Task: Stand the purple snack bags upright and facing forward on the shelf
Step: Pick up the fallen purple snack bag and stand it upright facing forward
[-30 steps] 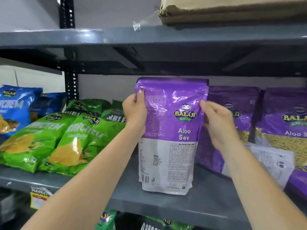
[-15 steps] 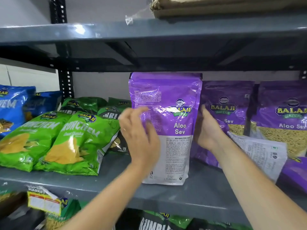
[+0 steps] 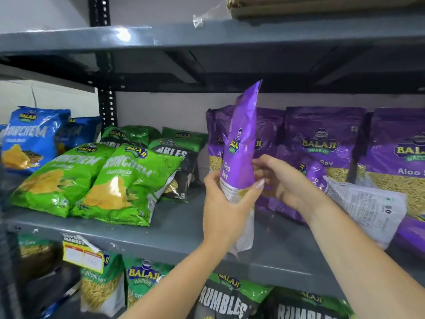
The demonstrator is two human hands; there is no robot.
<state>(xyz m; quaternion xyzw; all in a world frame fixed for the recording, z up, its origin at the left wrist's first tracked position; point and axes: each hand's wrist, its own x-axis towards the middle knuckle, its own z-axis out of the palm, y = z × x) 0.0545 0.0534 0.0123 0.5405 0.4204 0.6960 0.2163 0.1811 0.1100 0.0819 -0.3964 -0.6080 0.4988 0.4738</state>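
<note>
I hold a purple Aloo Sev bag (image 3: 242,143) upright above the grey shelf (image 3: 184,229), turned almost edge-on so only a narrow strip of its back shows. My left hand (image 3: 226,206) grips its lower half. My right hand (image 3: 281,178) touches its right side, fingers curled at the edge. Behind it, purple bags stand upright facing forward: one at the left (image 3: 216,139), one in the middle (image 3: 322,143), one at the right (image 3: 400,157). Another purple bag (image 3: 368,203) lies tipped over in front of them, its white back showing.
Green Crunchem bags (image 3: 128,180) lie slanted on the shelf's left, with blue bags (image 3: 30,139) beyond and a black upright post (image 3: 108,107) behind. The upper shelf (image 3: 207,35) hangs close overhead with a cardboard box (image 3: 322,5) on it. More bags fill the shelf below.
The held bag has turned from showing its back panel to nearly edge-on. My left hand moved from its left side to grip its lower front; my right hand shifted to its right edge.
</note>
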